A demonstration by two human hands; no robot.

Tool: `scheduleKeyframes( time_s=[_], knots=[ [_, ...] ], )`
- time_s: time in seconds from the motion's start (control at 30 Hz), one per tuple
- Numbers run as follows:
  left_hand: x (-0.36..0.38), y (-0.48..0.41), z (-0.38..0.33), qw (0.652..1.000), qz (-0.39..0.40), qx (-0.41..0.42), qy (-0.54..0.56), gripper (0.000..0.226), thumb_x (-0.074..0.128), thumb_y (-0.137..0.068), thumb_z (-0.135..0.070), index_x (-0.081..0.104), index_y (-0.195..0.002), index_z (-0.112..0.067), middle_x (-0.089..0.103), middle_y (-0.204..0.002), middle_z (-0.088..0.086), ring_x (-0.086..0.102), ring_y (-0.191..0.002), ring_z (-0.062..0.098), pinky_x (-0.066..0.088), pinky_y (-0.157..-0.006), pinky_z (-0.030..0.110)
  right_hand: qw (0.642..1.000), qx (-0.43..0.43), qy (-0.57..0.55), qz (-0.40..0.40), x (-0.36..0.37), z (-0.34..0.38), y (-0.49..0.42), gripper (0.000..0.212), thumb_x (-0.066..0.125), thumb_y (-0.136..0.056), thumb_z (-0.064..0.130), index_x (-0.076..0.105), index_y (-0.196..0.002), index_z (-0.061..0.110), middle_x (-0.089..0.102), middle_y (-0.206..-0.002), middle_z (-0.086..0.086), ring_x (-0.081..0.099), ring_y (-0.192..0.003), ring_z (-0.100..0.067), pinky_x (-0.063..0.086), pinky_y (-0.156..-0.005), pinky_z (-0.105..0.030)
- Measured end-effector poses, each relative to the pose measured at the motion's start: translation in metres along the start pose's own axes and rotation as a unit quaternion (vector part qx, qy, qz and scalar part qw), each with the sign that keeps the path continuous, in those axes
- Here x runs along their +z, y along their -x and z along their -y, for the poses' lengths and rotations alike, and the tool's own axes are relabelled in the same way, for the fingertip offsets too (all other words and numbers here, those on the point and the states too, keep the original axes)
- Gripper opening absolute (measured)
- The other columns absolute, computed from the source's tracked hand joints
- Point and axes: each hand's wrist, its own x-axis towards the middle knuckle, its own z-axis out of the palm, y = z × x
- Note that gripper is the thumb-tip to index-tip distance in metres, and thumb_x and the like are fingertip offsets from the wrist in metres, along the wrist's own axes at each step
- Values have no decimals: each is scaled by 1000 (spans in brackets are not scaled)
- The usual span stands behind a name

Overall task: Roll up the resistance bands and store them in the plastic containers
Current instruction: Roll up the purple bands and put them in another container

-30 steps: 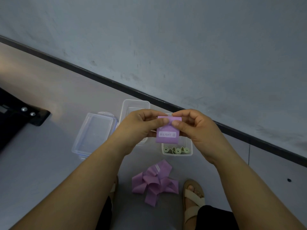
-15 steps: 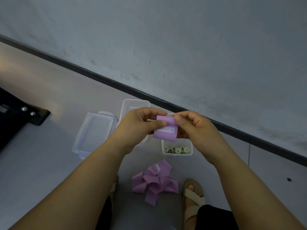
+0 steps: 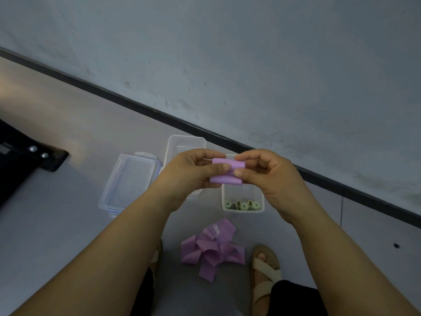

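Your left hand (image 3: 193, 174) is pinching one end of the purple band (image 3: 227, 171), thumb lying across its face, while your right hand (image 3: 268, 176) is pinching the other end between thumb and fingertips; both are clamped on it, probably so the coil is not springing open; you are holding it in the air above the small container (image 3: 243, 210), where green rolls (image 3: 243, 205) are standing along the near wall, likely to shorten the drop; the loose purple bands (image 3: 211, 247) are lying between your feet, within easy reach; a second container (image 3: 186, 141) is standing open behind your left hand.
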Motion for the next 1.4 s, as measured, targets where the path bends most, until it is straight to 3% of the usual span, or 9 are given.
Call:
scheduleKeyframes(
  time_s=[0.13,0.27,0.47,0.77,0.87,0.97,1.13,1.3,1.4],
  knots=[
    [0,-1,0,1000,-1,11,-3,15,67,-79,-7,66,-90,-16,71,-88,5,69,-78,14,58,-72,24,1000,-5,-4,3,1,1,0,26,70,-78,9,65,-87,34,69,-93,3,66,-87,-13,55,-81,-26],
    [0,-1,1,999,-12,30,-14,17,67,-79,-4,66,-89,-18,70,-89,4,68,-82,15,58,-74,24,999,35,-33,-1,3,-1,-1,17,65,-84,18,64,-97,27,68,-91,-3,68,-79,-16,57,-80,-32],
    [0,-2,1,999,-20,44,-8,21,67,-78,0,66,-89,-18,70,-88,4,68,-81,15,57,-71,22,997,53,-47,11,3,0,-1,10,58,-88,21,65,-96,19,70,-79,-3,67,-68,-10,57,-70,-22],
    [-1,-5,1,986,6,-40,159,41,69,-60,-10,63,-100,-7,71,-90,9,69,-80,16,58,-74,25,993,42,-112,19,3,-1,-2,17,66,-78,14,63,-94,19,70,-73,-1,66,-68,-13,58,-76,-30],
    [1,-5,1,971,21,-67,228,34,67,-63,-9,63,-96,-6,72,-91,11,70,-81,17,58,-75,25,993,29,-115,27,4,0,-1,19,68,-76,13,61,-93,19,70,-70,1,67,-67,-11,57,-74,-26],
    [3,-5,2,959,32,-77,272,25,65,-66,-10,62,-90,-7,72,-91,12,70,-82,19,58,-77,26,996,-1,-83,19,8,2,0,20,69,-78,12,58,-92,21,71,-74,3,67,-66,-7,53,-66,-15],
    [1,-4,-1,969,34,-73,231,29,65,-64,-11,62,-93,-6,71,-93,14,69,-85,22,57,-81,29,998,-44,39,4,10,0,3,33,76,-71,24,52,-92,32,67,-90,10,63,-75,-6,51,-67,-13],
    [-2,-1,-4,984,36,-99,142,39,68,-60,-10,64,-98,-5,73,-80,8,71,-74,17,59,-72,27,979,-96,172,58,9,-1,4,73,81,-67,25,38,-123,44,40,-115,29,51,-92,2,47,-74,-9],
    [-1,1,-4,986,56,-109,113,39,68,-61,-9,65,-99,-4,73,-86,11,71,-78,19,59,-75,27,968,-108,216,63,9,-3,4,74,80,-69,26,40,-130,37,41,-113,26,50,-94,4,44,-71,-4]
  ],
)
